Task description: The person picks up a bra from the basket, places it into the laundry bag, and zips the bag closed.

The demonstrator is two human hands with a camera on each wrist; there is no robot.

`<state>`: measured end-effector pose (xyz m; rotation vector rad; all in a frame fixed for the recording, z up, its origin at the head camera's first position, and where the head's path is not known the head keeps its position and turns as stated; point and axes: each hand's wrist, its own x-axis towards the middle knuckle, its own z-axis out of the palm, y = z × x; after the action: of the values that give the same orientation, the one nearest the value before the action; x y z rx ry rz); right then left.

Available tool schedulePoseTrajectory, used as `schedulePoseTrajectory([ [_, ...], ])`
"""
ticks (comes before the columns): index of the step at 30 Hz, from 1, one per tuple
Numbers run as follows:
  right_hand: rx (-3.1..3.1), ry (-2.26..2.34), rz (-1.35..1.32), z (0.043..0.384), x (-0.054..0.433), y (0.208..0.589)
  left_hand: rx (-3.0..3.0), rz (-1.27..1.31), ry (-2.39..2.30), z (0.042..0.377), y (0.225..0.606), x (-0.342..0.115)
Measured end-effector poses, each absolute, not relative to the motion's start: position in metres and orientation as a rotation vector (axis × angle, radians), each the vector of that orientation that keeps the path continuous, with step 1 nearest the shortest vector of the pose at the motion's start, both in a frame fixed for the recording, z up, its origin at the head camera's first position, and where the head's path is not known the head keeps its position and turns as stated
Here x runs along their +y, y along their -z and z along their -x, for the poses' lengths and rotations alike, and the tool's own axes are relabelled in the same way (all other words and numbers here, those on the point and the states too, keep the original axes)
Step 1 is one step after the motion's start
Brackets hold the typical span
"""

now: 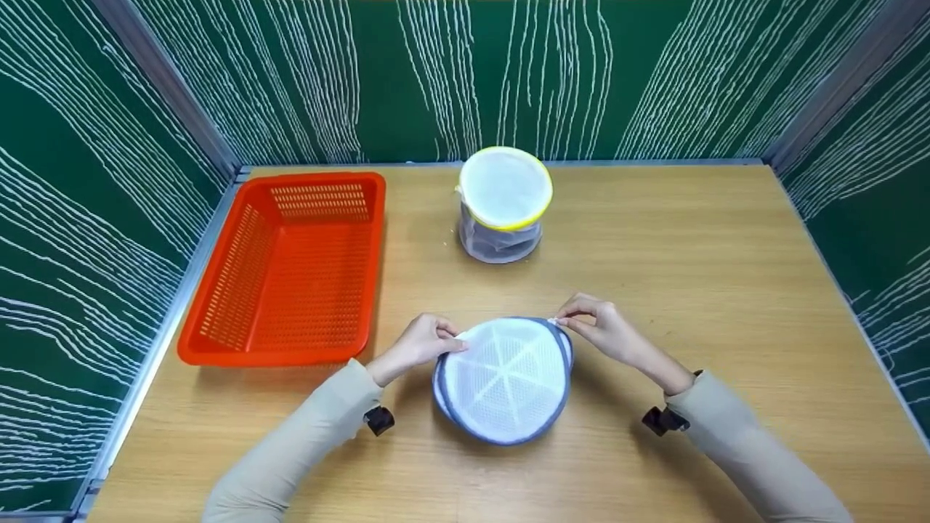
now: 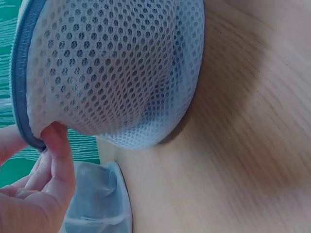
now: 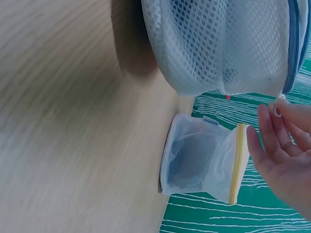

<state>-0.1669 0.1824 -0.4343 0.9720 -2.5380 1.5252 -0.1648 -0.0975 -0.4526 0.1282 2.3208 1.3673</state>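
A round white mesh laundry bag (image 1: 505, 385) with blue-grey edging stands on the table between both hands. My left hand (image 1: 429, 341) pinches its rim at the upper left, thumb on the top face; in the left wrist view the fingers (image 2: 60, 155) grip the edging from below. At the upper right of the rim, my right hand (image 1: 603, 327) pinches a small white zipper pull (image 3: 279, 104) between thumb and fingers. The honeycomb mesh side (image 2: 112, 68) bulges down to the tabletop.
Beyond the hands stands a second mesh bag (image 1: 501, 243) with a yellow rim and white top. An orange plastic basket (image 1: 374, 276) sits at the left. Green panels (image 1: 632, 80) with white wavy lines border the wooden table (image 1: 690, 240) at the back and sides.
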Motion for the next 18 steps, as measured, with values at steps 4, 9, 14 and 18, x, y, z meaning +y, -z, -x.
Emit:
schedulePoseTrajectory([
  [4, -2.525, -1.442, -0.951, 0.163, 0.178, 0.429, 2.292, -0.200, -1.296, 0.169, 0.446, -0.100],
  [9, -2.525, -1.450, -0.935, 0.164, 0.178, 0.428, 2.270, -0.286, -1.158, 0.179, 0.433, -0.098],
  [14, -2.531, -1.435, -0.941, 0.164, 0.178, 0.428, 2.328, -0.382, -1.002, 0.194, 0.418, -0.089],
  [18, -2.528, -1.411, -0.943, 0.164, 0.178, 0.427, 2.411, -0.552, -0.850, 0.205, 0.409, -0.077],
])
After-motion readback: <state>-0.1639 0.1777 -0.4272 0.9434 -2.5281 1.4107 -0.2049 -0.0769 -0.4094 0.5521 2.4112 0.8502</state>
